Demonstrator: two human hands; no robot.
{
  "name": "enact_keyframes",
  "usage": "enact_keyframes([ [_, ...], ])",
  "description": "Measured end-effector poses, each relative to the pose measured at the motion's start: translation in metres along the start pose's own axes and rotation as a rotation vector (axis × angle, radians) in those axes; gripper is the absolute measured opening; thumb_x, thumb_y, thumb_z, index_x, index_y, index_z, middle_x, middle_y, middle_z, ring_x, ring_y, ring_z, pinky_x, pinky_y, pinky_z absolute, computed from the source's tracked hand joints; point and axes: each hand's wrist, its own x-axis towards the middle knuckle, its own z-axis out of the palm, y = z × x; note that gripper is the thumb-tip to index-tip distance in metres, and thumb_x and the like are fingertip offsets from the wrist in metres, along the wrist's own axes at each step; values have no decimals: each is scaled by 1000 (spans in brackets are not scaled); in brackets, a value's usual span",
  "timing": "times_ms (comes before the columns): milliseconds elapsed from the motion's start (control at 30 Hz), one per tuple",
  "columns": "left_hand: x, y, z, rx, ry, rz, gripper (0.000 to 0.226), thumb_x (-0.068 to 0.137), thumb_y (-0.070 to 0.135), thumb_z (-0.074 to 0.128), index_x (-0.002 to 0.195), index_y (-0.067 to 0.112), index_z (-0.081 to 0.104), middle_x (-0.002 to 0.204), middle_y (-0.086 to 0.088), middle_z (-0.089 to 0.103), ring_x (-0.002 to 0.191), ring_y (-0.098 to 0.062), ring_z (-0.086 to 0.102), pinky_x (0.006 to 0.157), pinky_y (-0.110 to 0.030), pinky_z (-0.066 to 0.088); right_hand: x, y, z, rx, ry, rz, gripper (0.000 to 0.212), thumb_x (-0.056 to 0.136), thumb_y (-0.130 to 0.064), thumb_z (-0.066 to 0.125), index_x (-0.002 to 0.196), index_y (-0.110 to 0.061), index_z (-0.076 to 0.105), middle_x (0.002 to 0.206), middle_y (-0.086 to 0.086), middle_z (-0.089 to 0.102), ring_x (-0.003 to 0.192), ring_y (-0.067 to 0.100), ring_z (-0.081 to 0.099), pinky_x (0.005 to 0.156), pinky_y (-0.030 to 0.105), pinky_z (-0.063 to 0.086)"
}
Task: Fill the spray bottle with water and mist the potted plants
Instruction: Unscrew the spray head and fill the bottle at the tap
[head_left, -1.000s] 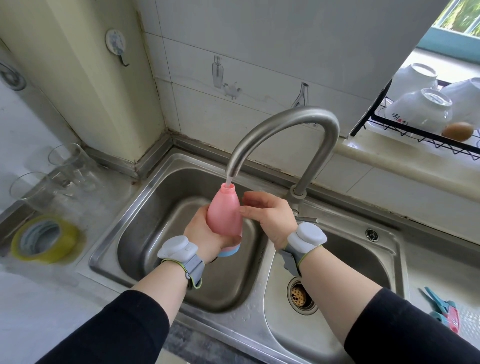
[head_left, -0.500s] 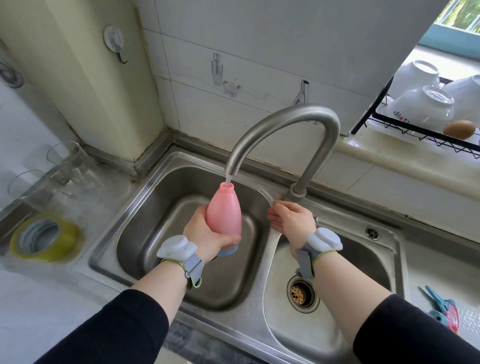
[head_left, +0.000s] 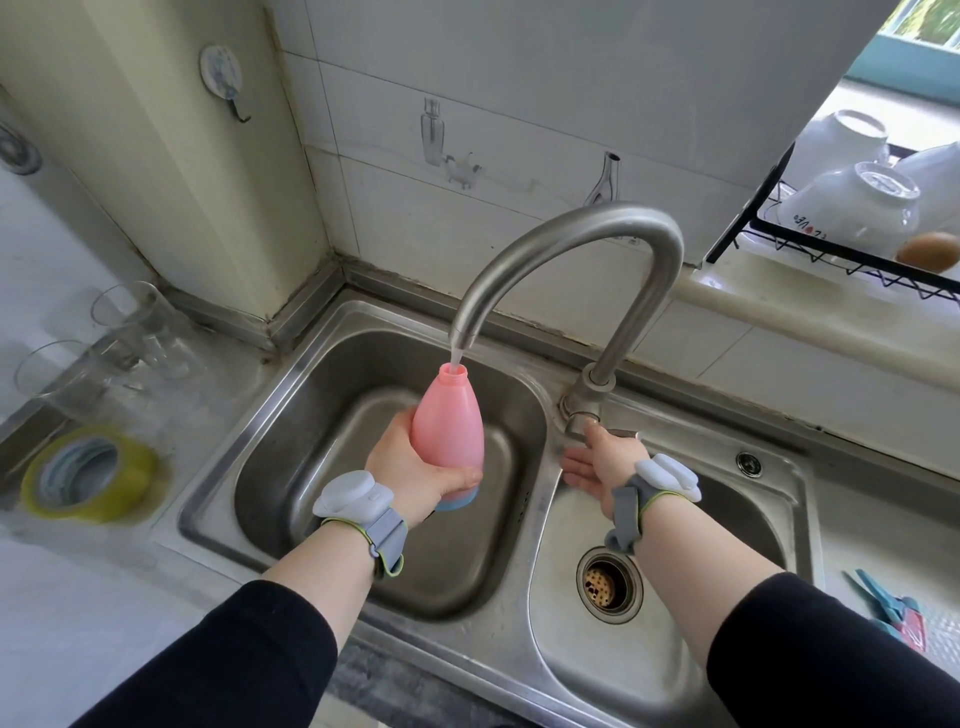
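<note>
So the left hand (head_left: 410, 467) has its fingers wrapped around the pink spray bottle (head_left: 449, 431), held upright over the left sink basin (head_left: 311, 415) with its open neck right under the faucet (head_left: 571, 249) spout, water trickling in. The right hand (head_left: 602, 462) reaches to the faucet base with fingers mostly straight, probably touching the handle (head_left: 582, 423), kinda hard to tell.

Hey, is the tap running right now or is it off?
Running: a thin stream falls from the faucet spout into the open neck of the pink bottle.

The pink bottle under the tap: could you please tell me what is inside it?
Water runs from the faucet into the bottle's open neck. The opaque pink wall hides the water level.
</note>
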Motion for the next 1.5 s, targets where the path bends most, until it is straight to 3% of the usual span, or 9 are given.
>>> enact_keyframes([
  [367,1,-1,-2,7,-8,-5,75,57,24,88,120,29,47,107,6,62,93,-20,59,58,-16,40,14,-3,-2,92,59,76,38,99,-18,40,125,9,44,131,36,47,123,35,49,100,45,46],
  [400,1,-1,-2,8,-6,-6,75,57,24,88,120,29,47,107,6,62,93,-20,60,57,-16,40,14,-4,-2,95,45,78,41,100,-19,37,130,10,41,126,43,44,76,28,27,102,42,45],
  [467,2,-1,-2,12,1,-2,75,57,24,88,121,28,48,107,5,63,92,-20,61,56,-16,39,10,-6,0,90,59,55,32,102,-24,34,118,1,45,89,38,49,59,30,41,76,30,57],
  [533,2,0,-2,16,4,5,76,57,24,88,122,28,49,107,5,64,92,-19,61,55,-16,39,8,-7,4,120,84,50,25,101,-27,36,114,-8,47,81,19,54,64,26,51,67,34,52],
  [700,1,1,-3,27,1,12,76,58,25,88,123,28,49,106,6,64,91,-18,60,55,-14,38,13,-7,5,161,106,42,26,100,-26,37,98,-3,50,127,32,54,57,22,43,96,42,46],
  [833,2,0,-2,28,2,16,76,57,25,88,122,29,49,105,7,63,92,-19,61,61,-19,41,19,-6,5,174,85,73,30,99,-24,35,73,-10,41,67,23,39,52,21,31,113,45,29],
  [1067,4,-5,1,18,15,17,78,54,25,89,120,30,49,106,7,63,94,-20,61,74,-28,45,21,-7,8,231,89,137,26,100,-27,32,79,-12,36,62,9,31,42,20,32,94,29,47],
  [1233,5,-7,2,16,26,12,79,53,24,89,120,30,48,105,8,62,94,-20,61,74,-29,45,30,-5,2,172,65,157,38,101,-27,30,65,-15,29,48,6,32,29,17,33,115,37,18],
  [1500,5,-9,2,24,32,-1,80,53,24,89,123,27,49,105,7,61,92,-19,59,74,-28,44,37,-7,6,156,110,167,25,100,-31,32,81,-16,38,62,8,36,52,23,35,79,28,51],
])
